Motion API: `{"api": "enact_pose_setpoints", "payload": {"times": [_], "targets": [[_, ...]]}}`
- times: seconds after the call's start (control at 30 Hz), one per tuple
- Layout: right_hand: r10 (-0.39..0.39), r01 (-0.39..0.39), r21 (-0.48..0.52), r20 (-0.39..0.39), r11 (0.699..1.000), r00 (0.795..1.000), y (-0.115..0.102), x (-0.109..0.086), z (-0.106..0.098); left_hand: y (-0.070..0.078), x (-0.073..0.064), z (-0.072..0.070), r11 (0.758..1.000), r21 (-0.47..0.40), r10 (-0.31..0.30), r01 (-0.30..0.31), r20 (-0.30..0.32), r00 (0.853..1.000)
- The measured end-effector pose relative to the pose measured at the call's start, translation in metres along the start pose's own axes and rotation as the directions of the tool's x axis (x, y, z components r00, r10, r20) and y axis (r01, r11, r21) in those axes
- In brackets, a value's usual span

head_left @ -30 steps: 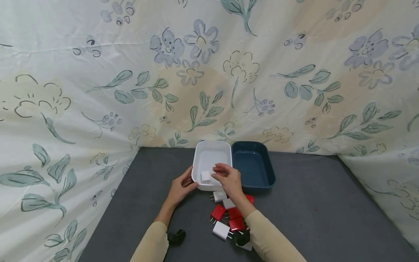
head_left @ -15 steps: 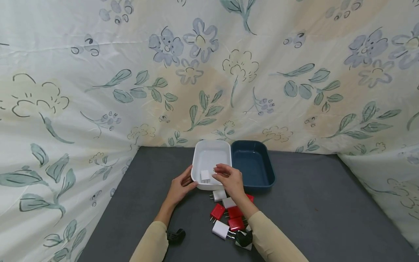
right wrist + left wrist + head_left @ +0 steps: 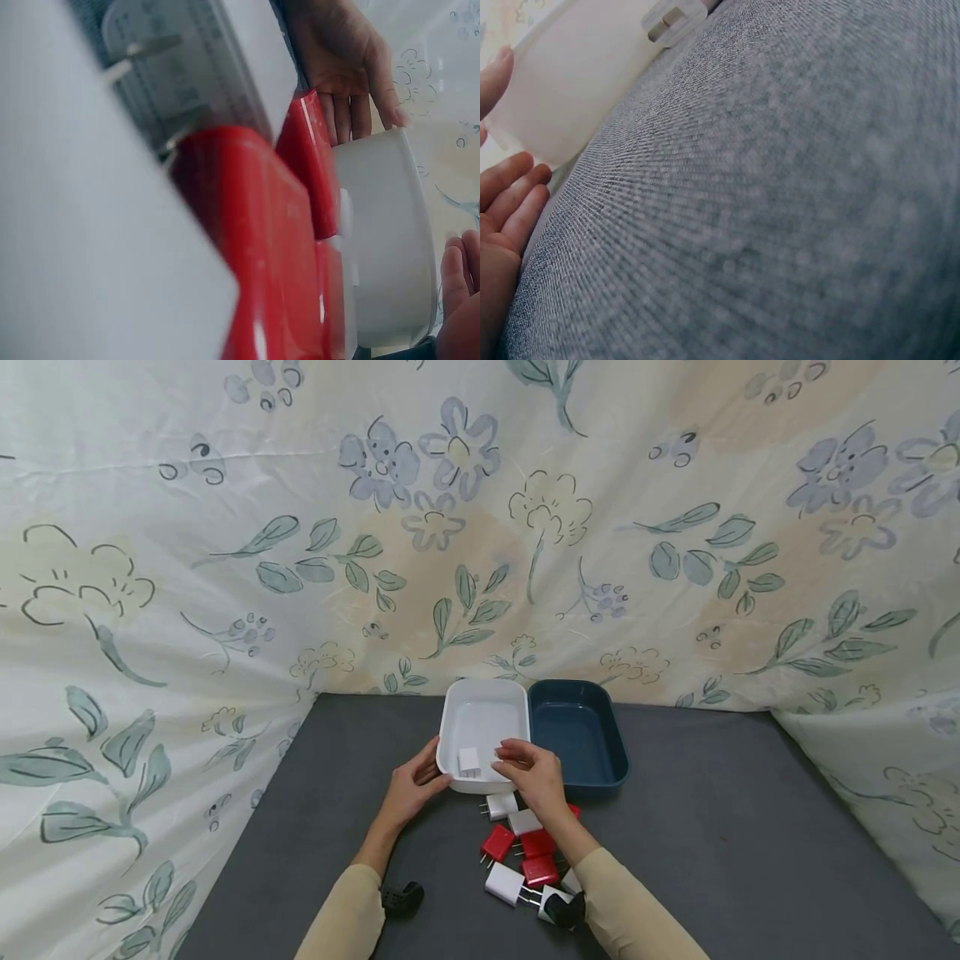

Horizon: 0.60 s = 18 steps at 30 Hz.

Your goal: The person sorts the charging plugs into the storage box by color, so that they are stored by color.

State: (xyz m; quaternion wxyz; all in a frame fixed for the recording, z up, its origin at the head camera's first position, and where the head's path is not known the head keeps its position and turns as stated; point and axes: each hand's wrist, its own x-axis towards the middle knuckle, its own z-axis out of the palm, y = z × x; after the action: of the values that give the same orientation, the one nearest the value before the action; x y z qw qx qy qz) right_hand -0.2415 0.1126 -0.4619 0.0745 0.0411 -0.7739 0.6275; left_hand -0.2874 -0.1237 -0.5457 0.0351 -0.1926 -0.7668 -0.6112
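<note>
A white tray (image 3: 483,718) stands at the back of the table with one white plug charger (image 3: 469,762) lying in its front left part. My left hand (image 3: 411,787) is at the tray's front left corner, thumb at the rim and fairly straight fingers along the outer wall. Over the tray's front right part hovers my right hand (image 3: 534,774), its thumb and fingertips apart and nothing between them. In front of the tray lies a loose group of red chargers (image 3: 497,843) and white chargers (image 3: 505,883), partly hidden by the right wrist.
A dark blue tray (image 3: 577,735) stands against the white tray's right side, just beyond the right hand. Floral cloth (image 3: 480,527) hangs behind the dark grey table (image 3: 697,827) and along both sides. A black strap device sits on each wrist.
My right hand has drifted slightly to the right, away from the white charger in the tray. The left hand stays at the tray's corner. The head view has shifted a little.
</note>
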Motion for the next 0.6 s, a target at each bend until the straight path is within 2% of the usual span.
{"api": "enact_pose_setpoints", "payload": {"times": [0.1,0.23,0.43,0.6], "targets": [[0.011,-0.011,0.004,-0.004,1.0,1.0,0.004,0.0,-0.002,-0.005,0.0,0.001,1.0,0.012,0.008,-0.008,-0.006,1.0],[0.024,-0.024,0.024,-0.007,0.999,1.0,0.019,0.005,-0.004,-0.003,0.0,0.002,1.0,0.018,0.015,-0.015,-0.004,1.0],[-0.009,0.009,0.013,-0.043,1.0,0.999,0.025,0.006,-0.007,0.018,-0.003,-0.001,0.999,-0.026,0.036,-0.035,0.028,0.999],[-0.037,0.037,-0.002,-0.058,0.999,0.998,0.026,0.003,-0.01,0.029,-0.005,-0.003,0.999,-0.035,0.018,-0.017,0.044,0.999]]}}
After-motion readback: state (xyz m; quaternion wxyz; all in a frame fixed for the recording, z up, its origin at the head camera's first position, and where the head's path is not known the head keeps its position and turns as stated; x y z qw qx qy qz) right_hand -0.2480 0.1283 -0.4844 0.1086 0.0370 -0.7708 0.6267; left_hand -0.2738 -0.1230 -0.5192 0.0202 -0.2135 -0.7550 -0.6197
